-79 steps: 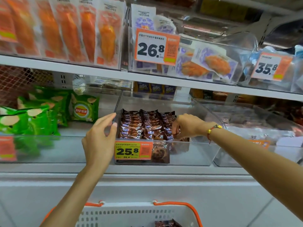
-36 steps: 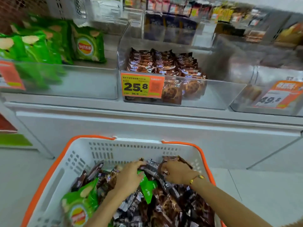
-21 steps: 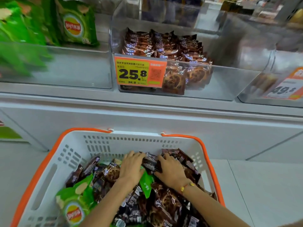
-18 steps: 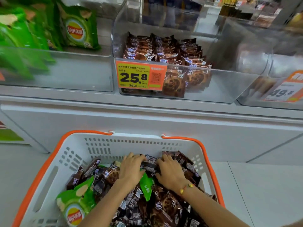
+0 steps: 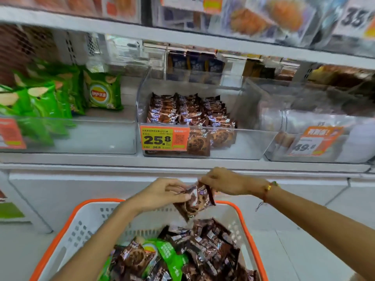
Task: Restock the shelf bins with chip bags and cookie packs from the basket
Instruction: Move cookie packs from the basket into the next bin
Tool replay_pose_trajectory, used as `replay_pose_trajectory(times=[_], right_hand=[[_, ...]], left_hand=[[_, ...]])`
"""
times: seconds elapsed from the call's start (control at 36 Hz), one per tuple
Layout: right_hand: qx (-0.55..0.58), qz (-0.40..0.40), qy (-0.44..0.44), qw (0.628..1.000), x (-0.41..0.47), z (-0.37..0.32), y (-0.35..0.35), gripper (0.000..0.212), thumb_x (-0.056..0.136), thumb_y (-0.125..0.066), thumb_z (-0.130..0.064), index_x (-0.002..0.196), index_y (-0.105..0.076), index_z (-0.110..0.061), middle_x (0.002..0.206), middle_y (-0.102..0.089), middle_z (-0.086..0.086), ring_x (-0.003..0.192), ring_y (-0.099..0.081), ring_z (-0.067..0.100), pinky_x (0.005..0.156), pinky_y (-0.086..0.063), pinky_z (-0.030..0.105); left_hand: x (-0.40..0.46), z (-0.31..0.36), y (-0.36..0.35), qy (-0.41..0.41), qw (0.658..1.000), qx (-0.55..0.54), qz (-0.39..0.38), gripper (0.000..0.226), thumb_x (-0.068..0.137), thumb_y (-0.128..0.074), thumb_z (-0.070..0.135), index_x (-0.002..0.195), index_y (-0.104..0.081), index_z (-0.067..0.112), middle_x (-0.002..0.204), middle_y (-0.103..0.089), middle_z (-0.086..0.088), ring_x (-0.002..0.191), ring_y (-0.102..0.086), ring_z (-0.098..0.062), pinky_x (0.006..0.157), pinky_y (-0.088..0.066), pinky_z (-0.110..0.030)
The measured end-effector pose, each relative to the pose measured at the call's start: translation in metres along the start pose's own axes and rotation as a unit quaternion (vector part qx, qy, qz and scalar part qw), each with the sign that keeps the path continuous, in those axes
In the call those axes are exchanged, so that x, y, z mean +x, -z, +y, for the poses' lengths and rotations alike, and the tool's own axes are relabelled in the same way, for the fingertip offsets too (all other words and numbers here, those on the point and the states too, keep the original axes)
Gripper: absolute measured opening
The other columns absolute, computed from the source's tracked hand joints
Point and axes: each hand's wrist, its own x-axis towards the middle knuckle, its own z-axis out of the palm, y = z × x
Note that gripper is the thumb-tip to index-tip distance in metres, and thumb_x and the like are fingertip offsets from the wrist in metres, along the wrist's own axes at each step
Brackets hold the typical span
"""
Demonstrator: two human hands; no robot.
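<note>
both hands are up over the basket (image 5: pixel 60 236), between it and the shelf (image 5: pixel 182 165). the left hand (image 5: pixel 160 194) pinches a few brown cookie packs (image 5: pixel 194 201) with thumb and fingers curled round them. the right hand (image 5: pixel 225 182) pinches the top edge of the same bunch. so the two hands are close together, both clamped on the packs. the packs hang in the air just above the far end of the basket and below the shelf.

the job looks partly done, not close to finished. the clear cookie bin (image 5: pixel 253 142) in the middle of the shelf, with the 25.8 price tag (image 5: pixel 164 138), has rows of brown packs on its left side. its right side is bare, so there is room for many more. the chip bin (image 5: pixel 91 136) on the left has green chip bags (image 5: pixel 103 92), with open space near the front.

the basket has a big heap of brown cookie packs and some green chip bags (image 5: pixel 170 258) mixed in. all of those need to go up.

i think the next thing is to lift this bunch up into the cookie bin and stand the packs beside the rows. the bunch is loose, so a pack could slip out on the way.
</note>
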Motion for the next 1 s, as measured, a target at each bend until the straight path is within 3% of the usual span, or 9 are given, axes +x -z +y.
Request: replay_pose_trajectory(times=[0.14,0.25,0.31,0.36,0.44,0.61,0.72,0.83,1.0], right_hand=[[0.037,0.134,0.041,0.989,-0.03,-0.017,0.044,0.05,0.098,-0.044,-0.041,0.058,-0.041,-0.012,0.057,-0.042,0.002,0.053,-0.037,0.009,0.06,-0.033,0.027],[0.197,0.194,0.063,0.959,-0.051,-0.031,0.071,0.025,0.089,-0.061,-0.032,0.103,-0.062,-0.01,0.091,-0.067,0.003,0.08,-0.065,0.005,0.07,-0.051,0.02],[0.309,0.211,0.038,0.927,-0.057,-0.035,0.083,0.038,0.082,-0.07,-0.025,0.117,-0.056,-0.015,0.094,-0.069,-0.003,0.079,-0.067,-0.003,0.068,-0.052,0.015],[0.377,0.212,0.026,0.901,-0.061,-0.034,0.092,0.049,0.075,-0.073,-0.029,0.119,-0.056,-0.017,0.096,-0.071,0.0,0.084,-0.069,0.004,0.074,-0.056,0.021],[0.408,0.233,0.048,0.881,-0.064,-0.035,0.099,0.032,0.082,-0.07,-0.019,0.113,-0.062,-0.014,0.1,-0.072,0.005,0.093,-0.069,0.011,0.08,-0.057,0.025],[0.333,0.308,0.085,0.887,-0.061,-0.03,0.12,0.023,0.087,-0.067,-0.015,0.11,-0.065,-0.014,0.095,-0.072,0.006,0.087,-0.07,0.012,0.076,-0.056,0.022],[0.08,0.343,0.063,0.934,-0.057,-0.02,0.152,0.028,0.085,-0.071,-0.02,0.112,-0.066,-0.019,0.096,-0.071,-0.003,0.084,-0.066,0.01,0.075,-0.049,0.022],[-0.134,0.258,0.004,0.957,-0.047,-0.018,0.182,0.032,0.081,-0.074,-0.025,0.113,-0.069,-0.024,0.11,-0.069,-0.003,0.097,-0.06,0.011,0.084,-0.044,0.024],[-0.177,0.092,-0.083,0.976,-0.019,-0.02,0.186,0.033,0.079,-0.075,-0.026,0.112,-0.068,-0.027,0.1,-0.06,-0.005,0.094,-0.055,0.015,0.082,-0.045,0.025]], left_hand=[[-0.001,0.052,0.001,-0.074,0.996,-0.021,0.048,0.014,0.086,-0.069,0.02,0.098,-0.067,0.027,0.098,-0.068,0.009,0.097,-0.063,-0.001,0.083,-0.048,-0.01],[-0.004,0.091,-0.005,-0.156,0.975,-0.087,0.132,0.013,0.088,-0.065,0.02,0.099,-0.065,0.027,0.096,-0.071,0.009,0.096,-0.067,-0.005,0.074,-0.048,-0.009],[-0.004,0.106,-0.01,-0.191,0.954,-0.151,0.176,0.014,0.09,-0.063,0.019,0.097,-0.065,0.03,0.088,-0.074,0.013,0.091,-0.068,0.001,0.072,-0.049,-0.009],[-0.003,0.119,-0.017,-0.207,0.933,-0.209,0.209,0.014,0.091,-0.061,0.017,0.101,-0.063,0.028,0.086,-0.074,0.014,0.087,-0.068,0.003,0.072,-0.051,-0.011],[0.001,0.136,-0.026,-0.221,0.916,-0.242,0.232,0.019,0.092,-0.06,0.017,0.111,-0.06,0.019,0.098,-0.074,0.004,0.093,-0.069,-0.005,0.078,-0.055,-0.017],[0.016,0.161,-0.016,-0.231,0.932,-0.127,0.249,0.034,0.09,-0.063,0.017,0.123,-0.054,0.013,0.113,-0.067,0.005,0.104,-0.063,-0.005,0.076,-0.048,-0.006],[0.029,0.178,0.014,-0.241,0.926,0.016,0.291,0.057,0.087,-0.067,0.034,0.137,-0.041,0.025,0.128,-0.05,0.014,0.118,-0.047,-0.004,0.093,-0.041,-0.02],[0.048,0.193,0.035,-0.219,0.915,0.251,0.225,0.05,0.09,-0.06,0.043,0.137,-0.044,0.031,0.126,-0.055,0.015,0.119,-0.047,-0.008,0.1,-0.04,-0.035],[0.077,0.193,0.031,-0.128,0.909,0.388,0.082,0.025,0.091,-0.061,0.042,0.112,-0.069,0.03,0.115,-0.067,0.008,0.106,-0.06,-0.013,0.094,-0.049,-0.042]])
